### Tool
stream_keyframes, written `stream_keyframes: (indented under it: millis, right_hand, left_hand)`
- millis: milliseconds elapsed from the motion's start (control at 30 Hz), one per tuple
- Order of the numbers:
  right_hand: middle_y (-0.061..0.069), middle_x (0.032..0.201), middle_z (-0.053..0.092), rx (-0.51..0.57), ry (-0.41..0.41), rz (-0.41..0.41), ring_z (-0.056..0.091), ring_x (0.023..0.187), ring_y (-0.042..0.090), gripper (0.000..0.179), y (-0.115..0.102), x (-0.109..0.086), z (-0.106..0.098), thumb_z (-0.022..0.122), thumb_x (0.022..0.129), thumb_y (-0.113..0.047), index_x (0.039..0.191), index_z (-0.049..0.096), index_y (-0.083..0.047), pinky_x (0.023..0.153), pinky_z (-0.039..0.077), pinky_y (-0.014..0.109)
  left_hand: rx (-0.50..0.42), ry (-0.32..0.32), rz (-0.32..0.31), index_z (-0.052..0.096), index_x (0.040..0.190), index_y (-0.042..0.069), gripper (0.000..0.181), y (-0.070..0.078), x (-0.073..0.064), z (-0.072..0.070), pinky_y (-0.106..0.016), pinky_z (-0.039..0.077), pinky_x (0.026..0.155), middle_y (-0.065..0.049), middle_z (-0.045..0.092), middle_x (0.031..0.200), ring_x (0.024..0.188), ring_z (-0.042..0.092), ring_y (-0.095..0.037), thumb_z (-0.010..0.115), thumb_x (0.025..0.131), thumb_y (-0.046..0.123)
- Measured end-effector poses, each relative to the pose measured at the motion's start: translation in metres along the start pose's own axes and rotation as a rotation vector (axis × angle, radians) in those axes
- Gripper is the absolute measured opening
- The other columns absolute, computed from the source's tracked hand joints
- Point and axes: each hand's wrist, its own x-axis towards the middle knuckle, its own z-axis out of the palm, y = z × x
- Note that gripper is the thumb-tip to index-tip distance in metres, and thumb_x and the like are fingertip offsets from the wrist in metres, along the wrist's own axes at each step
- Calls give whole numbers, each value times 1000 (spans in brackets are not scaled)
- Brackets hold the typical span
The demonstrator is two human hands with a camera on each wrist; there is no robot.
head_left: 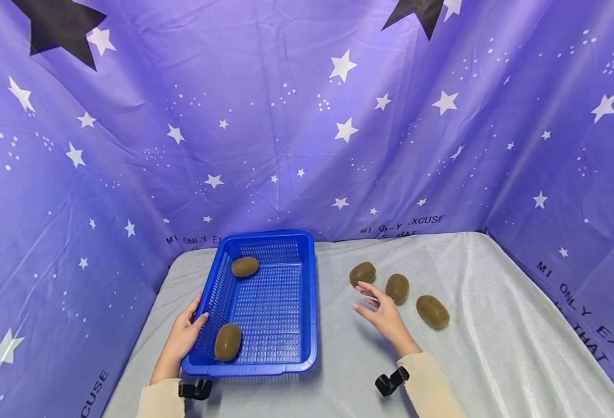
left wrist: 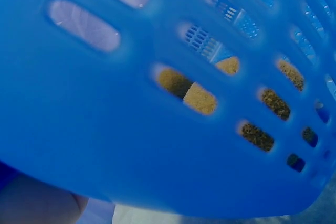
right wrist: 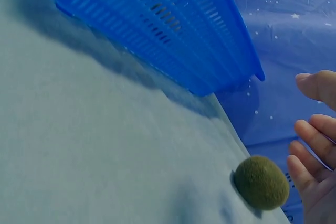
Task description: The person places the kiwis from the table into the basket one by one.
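Observation:
A blue plastic basket point(head_left: 307, 302) lies on the left part of the table, its left rim gripped by my left hand point(head_left: 183, 335) with the thumb over the edge. Inside are two kiwis, one kiwi point(head_left: 245, 266) towards the far end and one kiwi point(head_left: 228, 342) in the near left corner. My right hand point(head_left: 385, 316), fingers spread and slightly bent, holds nothing. Just beyond its fingertips is a kiwi point(head_left: 363, 273), with another kiwi point(head_left: 397, 288) behind the hand and a third kiwi point(head_left: 433, 312) to its right. In the right wrist view, one kiwi point(right wrist: 261, 183) sits beside the fingers.
A grey-white cloth point(head_left: 500, 331) covers the table. Purple curtains point(head_left: 286, 145) with white stars hang at the back and both sides, close to the table edges. Black wrist cameras point(head_left: 392, 381) sit at both sleeves.

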Motion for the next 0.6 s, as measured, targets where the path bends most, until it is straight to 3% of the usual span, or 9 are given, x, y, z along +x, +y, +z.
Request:
stream_keyframes:
  millis: [300,367,467,533,600]
  right_hand:
    - [31,121,56,-37,6,37,51,112,46,47,10,-7,-16,69,80,4,124,52,12,93,41,53]
    - [29,123,56,-46,8,40,51,112,45,48,23,-6,-20,69,81,2,124,52,11,93,42,50]
    - [27,123,57,-79,25,39,54,111,37,48,34,-5,-28,70,82,-2,125,52,10,93,43,47]
    - [25,123,58,-91,35,40,56,109,24,48,37,-5,-33,70,82,-3,125,53,9,92,44,44]
    - [27,121,58,-105,52,28,56,105,12,46,28,-7,-38,70,82,-1,123,54,10,91,45,44]
  left_hand:
    - [-9,3,-5,13,148,-6,58,-4,1,0,-12,42,80,-31,25,147,124,40,-42,43,98,3]
    - [-10,5,-1,14,147,-7,58,-3,0,0,-12,42,80,-31,25,147,124,40,-42,43,98,3]
    - [8,10,4,15,147,-8,58,-3,1,0,-13,42,82,-30,25,148,125,39,-43,43,98,2]
    - [19,10,-4,15,147,-8,57,-2,1,0,-16,44,83,-30,25,148,125,40,-43,43,98,3]
    - [24,8,-13,14,147,-7,58,-2,0,0,-19,44,85,-30,25,148,125,40,-43,43,98,3]
